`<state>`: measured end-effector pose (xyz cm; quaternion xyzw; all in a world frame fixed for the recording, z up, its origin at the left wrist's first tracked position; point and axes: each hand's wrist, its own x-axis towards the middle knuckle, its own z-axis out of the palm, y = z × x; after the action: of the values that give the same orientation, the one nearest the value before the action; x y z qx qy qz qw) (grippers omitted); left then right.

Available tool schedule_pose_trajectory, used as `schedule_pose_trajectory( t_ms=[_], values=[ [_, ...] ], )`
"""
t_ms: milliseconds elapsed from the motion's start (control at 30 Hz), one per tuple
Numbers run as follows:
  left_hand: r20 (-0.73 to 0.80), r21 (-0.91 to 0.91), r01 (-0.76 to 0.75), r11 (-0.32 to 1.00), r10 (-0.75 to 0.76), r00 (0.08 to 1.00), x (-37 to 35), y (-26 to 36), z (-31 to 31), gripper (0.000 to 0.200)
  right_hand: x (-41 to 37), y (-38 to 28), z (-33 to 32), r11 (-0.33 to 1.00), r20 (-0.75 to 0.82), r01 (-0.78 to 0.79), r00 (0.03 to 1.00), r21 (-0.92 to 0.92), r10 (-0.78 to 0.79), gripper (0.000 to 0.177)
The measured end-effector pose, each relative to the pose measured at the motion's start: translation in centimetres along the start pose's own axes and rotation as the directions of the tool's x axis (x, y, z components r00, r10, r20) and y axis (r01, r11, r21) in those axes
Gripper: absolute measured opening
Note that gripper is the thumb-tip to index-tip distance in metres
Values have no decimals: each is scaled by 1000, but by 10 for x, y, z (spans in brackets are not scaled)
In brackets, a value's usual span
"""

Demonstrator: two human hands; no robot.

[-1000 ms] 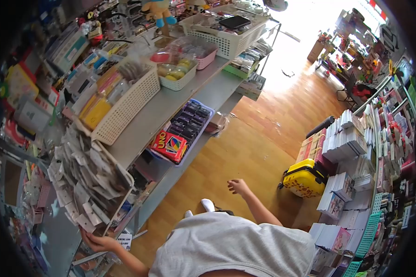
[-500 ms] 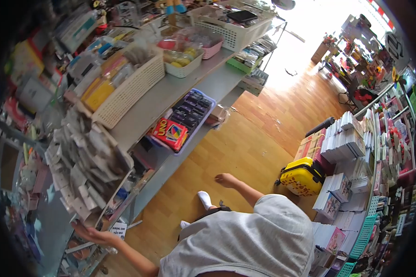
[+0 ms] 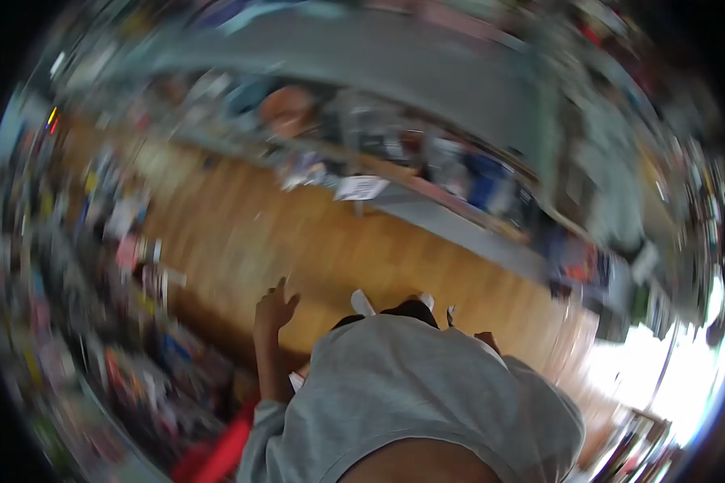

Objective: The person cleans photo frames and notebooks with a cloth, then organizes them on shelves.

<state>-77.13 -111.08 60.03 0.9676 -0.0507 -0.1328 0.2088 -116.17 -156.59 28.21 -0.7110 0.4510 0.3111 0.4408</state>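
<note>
My left hand (image 3: 275,308) hangs over the wooden floor (image 3: 242,233), its fingers apart and nothing in them. Only a small part of my right hand (image 3: 486,340) shows beside the grey shirt (image 3: 403,378); its fingers are too hidden and smeared to read. Between the hands, two white-socked feet stand on the floor. Neither hand touches any goods. Ahead, a white printed sign (image 3: 361,188) hangs at the edge of a grey shelf (image 3: 459,229).
Blurred shelves of small goods (image 3: 467,177) run across the front and right. More racks (image 3: 129,370) line the left side, with a red object (image 3: 217,447) low beside my left arm. Bright light (image 3: 660,370) comes in at the right.
The view has swung left, and the shelf now lies across the front. My left hand has moved away from the hanging packets; my right hand is now mostly hidden beside my body.
</note>
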Motion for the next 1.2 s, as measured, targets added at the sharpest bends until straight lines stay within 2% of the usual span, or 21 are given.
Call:
schedule_pose_trajectory(
  t_ms=[33, 67, 100, 167, 233, 300, 367, 400, 500, 533, 567, 700, 767, 833, 867, 933, 967, 1033, 1067, 1167, 1200],
  values=[
    [237, 202, 90, 975, -137, 962, -4, -23, -2, 49, 9, -56, -4, 994, -26, 58, 998, 92, -56, 20],
    [461, 382, 110, 918, -292, 838, -11, -46, -4, 53, 12, -114, -3, 981, -33, 126, 992, 149, -123, 22],
    [449, 361, 209, 909, -366, 815, -18, -65, -3, 53, 11, -172, -3, 969, -27, 177, 984, 172, -175, 23],
    [322, 163, 226, 960, -268, 908, -19, -99, -7, 56, 7, -270, 11, 960, 23, 239, 969, 148, -245, 25],
    [286, 32, 320, 947, -315, 905, -11, -117, -18, 56, 2, -351, 26, 923, 3, 312, 947, 224, -321, 23],
    [232, -107, 382, 918, -350, 908, 0, -135, -23, 57, 44, -388, 37, 946, 88, 313, 943, 84, -320, 23],
    [178, -120, 460, 880, -437, 882, 18, -158, -26, 56, 120, -405, 54, 955, 363, 297, 890, -3, -276, 22],
    [159, -144, 493, 858, -472, 867, 28, -173, -27, 56, 150, -417, 72, 946, 388, 323, 877, -37, -285, 22],
    [179, -187, 615, 766, -589, 788, 42, -205, -27, 56, 184, -495, 109, 828, 493, 418, 846, -374, -204, 26],
    [240, -192, 699, 689, -657, 715, 45, -215, -31, 55, 195, -521, 120, 768, 520, 450, 835, -455, -181, 28],
    [299, -178, 771, 612, -712, 635, 48, -229, -37, 55, 201, -556, 135, 716, 544, 483, 822, -504, -171, 29],
    [336, -213, 829, 517, -758, 559, 63, -273, -45, 54, 222, -725, 203, 451, 633, 642, 749, -620, -196, 36],
    [188, -396, 854, 337, -881, 435, 72, -278, -58, 54, 225, -818, 250, 364, 670, 701, 706, -613, -230, 39],
    [184, -476, 848, 233, -917, 355, 88, -295, -57, 55, 185, -914, 303, 430, 715, 744, 646, -512, -267, 23],
    [162, -502, 840, 208, -931, 328, 96, -314, -41, 56, 159, -958, 329, 409, 724, 753, 638, -515, -262, 23],
    [108, -492, 850, 187, -956, 273, 123, -354, -25, 56, 121, -1024, 388, 652, 712, 689, 626, -315, -317, 24],
    [116, -489, 855, 175, -958, 263, 144, -374, -34, 56, 119, -1038, 416, 652, 717, 686, 627, -323, -305, 24],
    [16, -519, 850, 94, -993, 120, 194, -411, -61, 57, 108, -1066, 452, 815, 696, 562, 642, -140, -322, 24],
    [102, -589, 807, 41, -987, 125, 224, -435, -92, 57, 121, -1073, 464, 834, 720, 532, 635, -146, -279, 24],
    [-10, -589, 763, 269, -946, 325, 302, -533, -151, 58, 145, -1063, 485, 940, 749, 330, 645, -90, -154, 22],
    [-23, -566, 759, 322, -926, 376, 330, -564, -180, 59, 155, -1062, 491, 897, 758, 403, 638, -180, -134, 21]
  ],
)
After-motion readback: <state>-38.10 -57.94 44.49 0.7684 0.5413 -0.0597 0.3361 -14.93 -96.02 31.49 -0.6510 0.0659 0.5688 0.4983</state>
